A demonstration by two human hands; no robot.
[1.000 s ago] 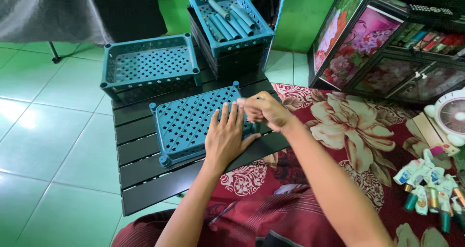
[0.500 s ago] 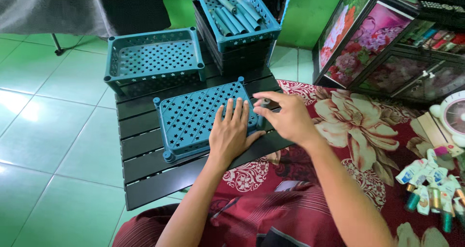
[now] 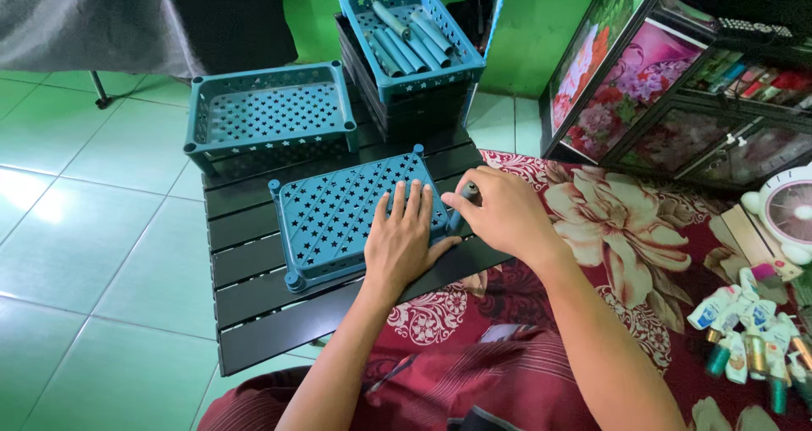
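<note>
We have a single view — from the head, looking steeply down and forward over our own forearms at the low black slatted table (image 3: 254, 253) close in front, green floor tiles (image 3: 93, 228) to its left.

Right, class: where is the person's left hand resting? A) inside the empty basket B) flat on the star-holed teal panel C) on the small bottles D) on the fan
B: the left hand lies palm down on the teal panel on the black table.
</note>
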